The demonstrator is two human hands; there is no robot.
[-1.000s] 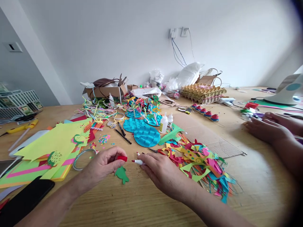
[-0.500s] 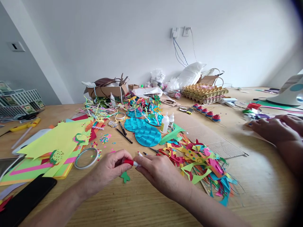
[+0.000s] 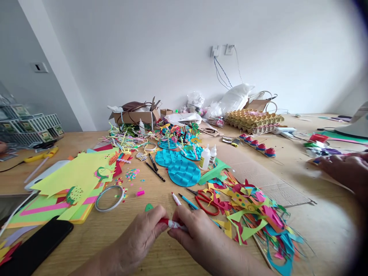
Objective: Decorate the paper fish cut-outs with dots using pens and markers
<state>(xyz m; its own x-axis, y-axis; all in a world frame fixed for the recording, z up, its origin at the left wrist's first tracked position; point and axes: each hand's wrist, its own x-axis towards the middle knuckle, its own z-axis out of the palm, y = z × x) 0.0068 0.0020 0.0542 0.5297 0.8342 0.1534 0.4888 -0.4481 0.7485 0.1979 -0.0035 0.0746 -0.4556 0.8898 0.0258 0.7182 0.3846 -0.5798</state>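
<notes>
Both my hands meet over the near part of the table around a felt-tip marker [image 3: 176, 225] with a white patterned barrel and a red end. My left hand [image 3: 143, 234] is closed on the red end. My right hand [image 3: 198, 234] is closed round the white barrel. Just past my right fingers a second white marker [image 3: 175, 199] points away with its red tip bare; whether I grip it I cannot tell. Beyond my left hand shows part of a green paper cutout [image 3: 148, 207]. A pink cap [image 3: 140, 193], a blue pen [image 3: 188, 202] and red-handled scissors [image 3: 207, 203] lie close by.
Paper scraps [image 3: 258, 214] heap up on the right beside a cardboard sheet [image 3: 258, 168]. Blue woven discs [image 3: 184, 172] and glue bottles [image 3: 204, 158] stand ahead. Yellow paper [image 3: 74, 172], a tape roll [image 3: 109, 198] and a black case [image 3: 43, 245] occupy the left. Another person's hand [image 3: 345, 170] works at far right.
My view has shifted, and both hands sit lower and nearer in it, still on the marker. The pink cap, the blue pen and more of the scissors now show.
</notes>
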